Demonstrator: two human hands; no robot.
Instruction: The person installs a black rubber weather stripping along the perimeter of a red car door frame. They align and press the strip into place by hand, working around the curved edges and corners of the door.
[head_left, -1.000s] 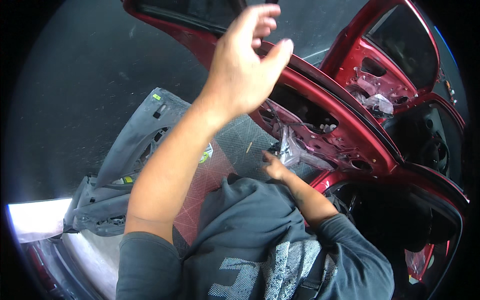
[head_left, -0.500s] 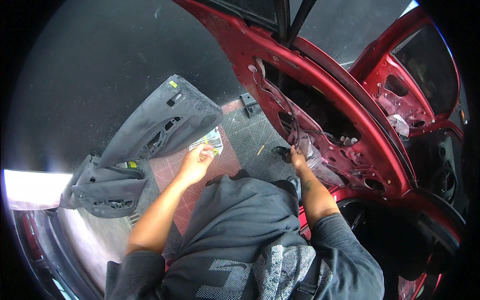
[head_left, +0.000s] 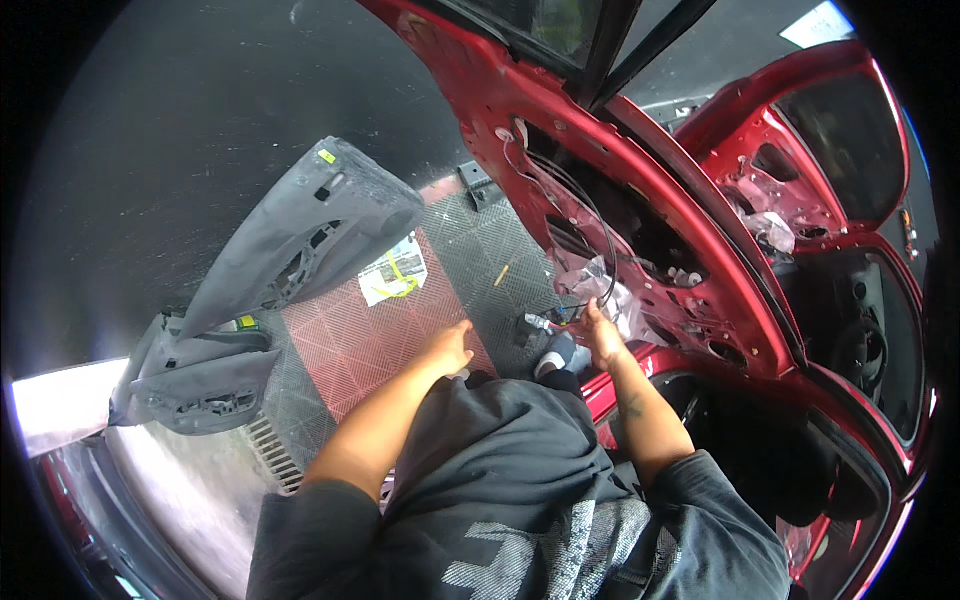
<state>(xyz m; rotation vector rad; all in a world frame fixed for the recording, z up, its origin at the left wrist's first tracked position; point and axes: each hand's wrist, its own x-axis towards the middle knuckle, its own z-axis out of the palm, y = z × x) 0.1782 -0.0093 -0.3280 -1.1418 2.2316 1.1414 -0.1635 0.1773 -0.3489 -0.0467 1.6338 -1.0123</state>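
Note:
Beside the inner side of a stripped red car door [head_left: 700, 250], my right hand [head_left: 603, 338] is closed around a wiring harness [head_left: 568, 318]. A pale connector [head_left: 538, 321] hangs at the harness's end, left of my fingers. Black cable [head_left: 611, 250] loops out of the door opening down to this hand. Crumpled clear plastic sheeting [head_left: 625, 305] lies against the door just behind it. My left hand [head_left: 450, 350], its fingers curled, hovers over the red floor tiles in front of my body. Nothing shows in it.
A removed grey door panel [head_left: 300, 235] leans at the left, with a smaller dark panel [head_left: 210, 390] below it. On the tiles lie a printed sheet with a yellow strap [head_left: 395, 272] and a small tan stick [head_left: 501, 275]. Another open red door [head_left: 800, 160] stands at the far right.
My left hand has moved right and nearer my body, its pinch turned into a curl. The black cable bows out further from the door, and the pale connector now shows beside my right hand.

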